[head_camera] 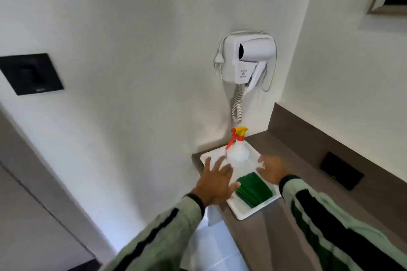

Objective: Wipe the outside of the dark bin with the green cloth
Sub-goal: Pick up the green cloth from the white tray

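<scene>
A folded green cloth (254, 191) lies on the near part of a white tray (246, 214) on a brown counter. A clear spray bottle (237, 152) with a red and yellow trigger head stands upright at the tray's far end. My left hand (217, 182) hovers over the tray's left side, fingers spread, holding nothing, just left of the cloth. My right hand (273, 170) is held open to the right of the bottle, above the cloth's far edge. The dark bin is not in view.
The brown counter (293, 160) runs along the right wall, with a dark socket plate (341, 170) in its upstand. A white wall-mounted hair dryer (246, 59) with a coiled cord hangs above the tray. A black wall panel (30, 73) sits at left. White floor tiles show below the counter's edge.
</scene>
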Demonstrator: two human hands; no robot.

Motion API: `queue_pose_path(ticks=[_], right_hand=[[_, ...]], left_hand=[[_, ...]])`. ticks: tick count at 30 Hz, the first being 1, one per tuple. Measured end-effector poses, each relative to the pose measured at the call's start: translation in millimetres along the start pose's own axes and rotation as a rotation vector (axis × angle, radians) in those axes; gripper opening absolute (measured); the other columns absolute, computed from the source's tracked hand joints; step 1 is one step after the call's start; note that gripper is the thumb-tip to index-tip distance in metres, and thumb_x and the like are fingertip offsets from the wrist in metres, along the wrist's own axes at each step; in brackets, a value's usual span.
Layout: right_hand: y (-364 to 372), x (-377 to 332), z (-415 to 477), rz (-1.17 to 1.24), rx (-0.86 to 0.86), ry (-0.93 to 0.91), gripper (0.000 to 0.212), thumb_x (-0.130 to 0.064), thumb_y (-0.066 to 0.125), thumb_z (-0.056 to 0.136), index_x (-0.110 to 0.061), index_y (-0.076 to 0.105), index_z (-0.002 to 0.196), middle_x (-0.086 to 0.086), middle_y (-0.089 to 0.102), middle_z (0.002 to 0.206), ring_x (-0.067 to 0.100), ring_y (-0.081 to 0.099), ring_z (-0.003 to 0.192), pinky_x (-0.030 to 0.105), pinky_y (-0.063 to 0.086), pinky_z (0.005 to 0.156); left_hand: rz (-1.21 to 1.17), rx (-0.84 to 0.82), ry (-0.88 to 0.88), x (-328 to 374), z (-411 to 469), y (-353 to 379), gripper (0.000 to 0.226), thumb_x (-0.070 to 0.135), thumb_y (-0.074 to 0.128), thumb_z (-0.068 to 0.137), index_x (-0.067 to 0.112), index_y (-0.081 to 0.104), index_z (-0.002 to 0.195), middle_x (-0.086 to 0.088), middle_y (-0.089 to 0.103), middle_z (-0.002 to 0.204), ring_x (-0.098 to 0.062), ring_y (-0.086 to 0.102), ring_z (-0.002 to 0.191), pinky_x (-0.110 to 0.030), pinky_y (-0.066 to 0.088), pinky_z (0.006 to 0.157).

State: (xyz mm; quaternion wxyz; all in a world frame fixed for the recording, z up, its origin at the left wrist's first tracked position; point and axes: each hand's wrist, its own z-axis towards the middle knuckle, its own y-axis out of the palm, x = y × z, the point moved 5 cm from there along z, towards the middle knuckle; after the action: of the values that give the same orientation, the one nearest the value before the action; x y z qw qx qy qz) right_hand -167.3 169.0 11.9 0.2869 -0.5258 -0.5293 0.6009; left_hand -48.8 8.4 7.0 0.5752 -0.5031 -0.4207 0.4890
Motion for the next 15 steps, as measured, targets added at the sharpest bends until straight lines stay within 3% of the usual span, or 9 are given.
queue_pose_path(ticks=[2,9,12,15], right_hand=[[23,19,7,-0.053,-0.12,0.042,0.036,-0.031,0.054,0.091,-0.013,0.054,0.122,0.012,0.058,0.133,0.03,0.054,0.121,0.036,0.045,0.102],[68,55,26,-0.097,-0.273,0.14,0.043,-0.043,0.049,0.089,-0.021,0.05,0.126,0.004,0.059,0.132,0.026,0.054,0.12,0.039,0.043,0.102],[79,60,35,-0.037,-0.306,0.158,0.04,-0.04,0.055,0.086,-0.018,0.054,0.12,0.004,0.062,0.124,0.024,0.057,0.114,0.037,0.045,0.099],[89,68,48,0.104,-0.341,0.228,0.034,-0.03,0.067,0.077,-0.011,0.062,0.105,0.007,0.066,0.109,0.024,0.062,0.101,0.031,0.051,0.086]], left_hand=[[-0.105,-0.199,0.003,23,7,32,0.059,0.045,0.029,0.103,0.008,0.039,0.147,-0.009,0.039,0.159,-0.029,0.008,0.154,-0.064,-0.003,0.118],[-0.142,-0.365,0.035,62,28,79,0.058,0.043,0.022,0.105,0.01,0.032,0.152,-0.011,0.026,0.165,-0.033,-0.002,0.155,-0.067,-0.01,0.116],[-0.165,-0.399,0.043,63,31,90,0.055,0.041,0.026,0.106,0.008,0.037,0.148,-0.017,0.03,0.162,-0.039,0.003,0.153,-0.071,-0.009,0.114],[-0.21,-0.422,-0.049,59,33,96,0.062,0.048,0.025,0.104,0.008,0.032,0.151,-0.018,0.033,0.161,-0.035,0.011,0.153,-0.069,-0.006,0.116]])
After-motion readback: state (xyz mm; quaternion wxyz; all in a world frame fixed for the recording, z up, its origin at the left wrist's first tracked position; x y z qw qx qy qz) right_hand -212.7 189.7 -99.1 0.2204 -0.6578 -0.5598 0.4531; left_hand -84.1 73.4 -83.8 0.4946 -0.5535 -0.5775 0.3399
